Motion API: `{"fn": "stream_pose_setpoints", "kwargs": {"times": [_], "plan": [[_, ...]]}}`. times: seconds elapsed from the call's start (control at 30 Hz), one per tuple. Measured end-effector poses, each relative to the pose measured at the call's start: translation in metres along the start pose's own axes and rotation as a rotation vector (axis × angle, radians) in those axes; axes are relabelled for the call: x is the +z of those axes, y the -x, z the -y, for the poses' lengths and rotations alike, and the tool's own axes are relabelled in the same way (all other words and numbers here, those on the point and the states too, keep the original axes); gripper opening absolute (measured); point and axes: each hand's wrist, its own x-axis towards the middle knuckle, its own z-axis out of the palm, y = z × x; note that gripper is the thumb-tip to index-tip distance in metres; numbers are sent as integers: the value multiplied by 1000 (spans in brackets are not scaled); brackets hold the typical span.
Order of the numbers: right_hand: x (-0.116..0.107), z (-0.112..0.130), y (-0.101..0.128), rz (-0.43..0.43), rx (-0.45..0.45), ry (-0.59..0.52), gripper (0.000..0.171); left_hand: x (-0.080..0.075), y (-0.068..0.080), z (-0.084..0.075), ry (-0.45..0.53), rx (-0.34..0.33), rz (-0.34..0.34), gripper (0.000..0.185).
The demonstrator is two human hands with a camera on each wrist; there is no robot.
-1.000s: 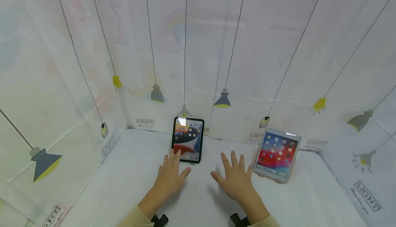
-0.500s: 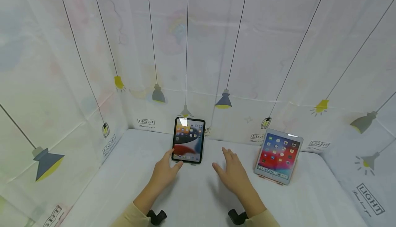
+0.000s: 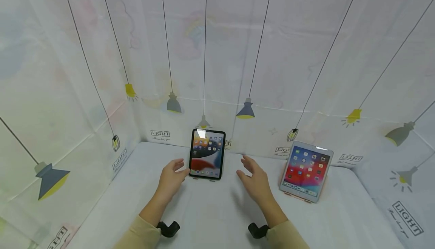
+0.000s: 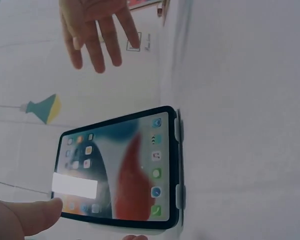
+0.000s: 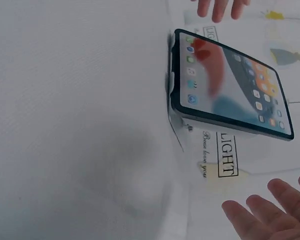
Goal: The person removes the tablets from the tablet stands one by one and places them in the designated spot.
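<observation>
A black-framed tablet [image 3: 206,154] with a lit home screen leans upright on a small stand at the back middle of the table. My left hand [image 3: 171,175] is at its left side, fingers relaxed, the thumb tip right by its lower left corner in the head view. My right hand [image 3: 254,176] hovers to the tablet's right with loosely bent fingers and holds nothing. In the right wrist view, the tablet [image 5: 230,85] stands between both hands, the right fingers [image 5: 260,217] apart from it. Seen from the left wrist, the tablet [image 4: 120,170] shows its stand's two clips under the lower edge.
A second, white-framed tablet [image 3: 306,171] with a red and blue screen leans on a stand at the right. White cloth covers the table [image 3: 210,215]. Behind hangs a backdrop [image 3: 221,53] printed with lamps. Black wrist mounts [image 3: 168,229] sit at both wrists.
My left hand has drawn back to the left and down from in front of the black tablet's lower edge. The fingers of both hands have gone from spread to loosely bent.
</observation>
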Motion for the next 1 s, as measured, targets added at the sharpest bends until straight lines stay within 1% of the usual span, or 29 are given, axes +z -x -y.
{"fn": "stream_pose_setpoints", "kwargs": {"times": [0.13,0.27,0.37,0.47,0.6,0.77,1.0], "plan": [[3,-2,-9,-3,20,-92,58,-4,-9,-1,90,-34,10,55],[5,0,-17,22,44,-257,56,-9,-16,-5,166,-49,39,53],[5,3,-23,51,81,-381,55,-14,-20,-9,224,-54,69,50],[5,7,-30,74,124,-463,53,-20,-24,-13,268,-60,98,50],[4,12,-37,95,168,-524,52,-26,-32,-16,299,-72,120,51],[4,16,-45,113,196,-596,51,-34,-43,-20,351,-74,139,54],[6,21,-55,143,210,-629,52,-36,-59,-24,388,-69,185,57]]}}
